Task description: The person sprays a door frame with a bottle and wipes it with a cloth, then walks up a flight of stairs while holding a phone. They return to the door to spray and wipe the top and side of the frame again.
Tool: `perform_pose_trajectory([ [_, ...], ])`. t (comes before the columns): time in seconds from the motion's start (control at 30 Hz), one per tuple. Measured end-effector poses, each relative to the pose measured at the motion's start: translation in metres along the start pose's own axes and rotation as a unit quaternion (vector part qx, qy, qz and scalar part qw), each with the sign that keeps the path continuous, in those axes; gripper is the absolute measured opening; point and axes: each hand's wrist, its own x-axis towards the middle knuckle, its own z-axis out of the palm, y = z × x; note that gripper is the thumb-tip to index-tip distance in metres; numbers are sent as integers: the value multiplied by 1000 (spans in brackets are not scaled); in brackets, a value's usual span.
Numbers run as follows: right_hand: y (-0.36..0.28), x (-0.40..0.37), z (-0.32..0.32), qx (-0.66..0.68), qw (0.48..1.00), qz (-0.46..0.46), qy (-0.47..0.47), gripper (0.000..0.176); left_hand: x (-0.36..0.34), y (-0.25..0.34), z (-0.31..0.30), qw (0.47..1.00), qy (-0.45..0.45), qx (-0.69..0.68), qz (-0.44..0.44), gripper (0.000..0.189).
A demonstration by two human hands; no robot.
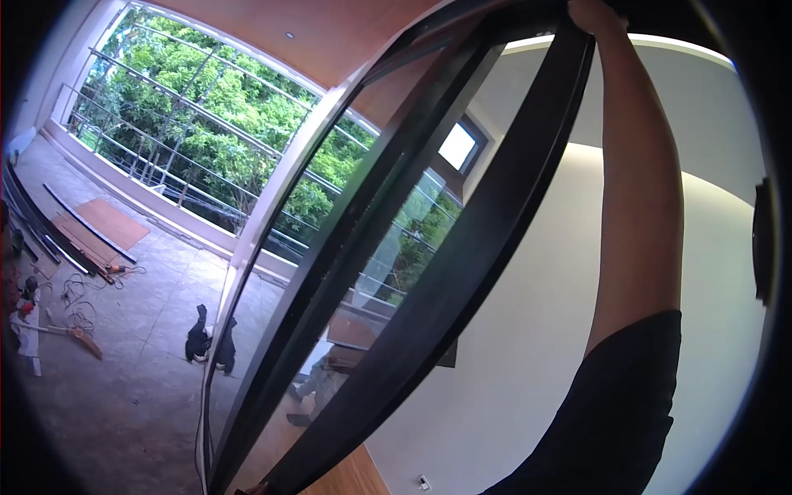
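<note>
A tall dark door frame leans across the middle of the head view and looks bowed by the wide lens. My right hand is raised at the top edge, gripping the frame's upper end, its fingers partly cut off. The bare right forearm runs down from it into a black sleeve. Left of this bar, more dark uprights hold glass panes with reflections of greenery. At the bottom edge, by the frame's lower end, a small skin-coloured bit shows, perhaps my left hand; its fingers are mostly hidden.
Tiled floor lies left, with dark clothing, long dark strips, brown boards, tools and tangled cables. Beyond are railings and trees. Right stand a white wall and, low down, a socket.
</note>
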Motion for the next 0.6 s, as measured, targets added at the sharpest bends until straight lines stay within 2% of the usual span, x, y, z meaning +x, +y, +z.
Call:
perform_pose_trajectory([
  [0.03, 6, 24, 27, 24, 999, -44, 1, 34, 0, 1, -1, 1000, 5, 0, 1, 72],
  [0.07, 5, 20, 21, 56, 997, -55, 16, 35, 0, 2, -2, 1000, 4, -2, 3, 72],
  [0.13, 10, -7, 24, 277, 957, -72, 51, 36, -2, 1, -4, 1000, 3, 5, 5, 72],
  [0.2, 12, -60, 9, 563, 817, -100, 74, 37, -3, 4, -7, 1000, 6, 11, 9, 72],
  [0.23, 14, -78, 7, 643, 756, -93, 82, 38, -4, 5, -6, 1000, 9, 15, 12, 72],
  [0.27, 15, -88, 7, 683, 722, -68, 86, 39, -4, 6, -5, 1000, 14, 21, 17, 72],
  [0.33, 18, -83, 19, 675, 731, 38, 90, 42, -6, 9, -2, 999, 17, 30, 19, 73],
  [0.37, 17, -58, 30, 550, 823, 119, 81, 42, -7, 10, 0, 999, 19, 36, 19, 73],
  [0.4, 16, -43, 43, 405, 891, 194, 62, 42, -9, 11, 1, 999, 21, 43, 19, 73],
  [0.5, 4, -61, 79, 324, 907, 61, 261, 40, -7, 0, 4, 998, 23, 56, 23, 73],
  [0.53, 0, -78, 74, 547, 807, 64, 213, 39, -8, -1, 5, 998, 24, 63, 21, 73],
  [0.57, -14, -106, 57, 738, 655, 62, 151, 39, -9, 0, 7, 997, 25, 66, 22, 73],
  [0.6, -33, -141, 32, 883, 458, 60, 87, 38, -9, 1, 6, 997, 28, 74, 22, 73],
])
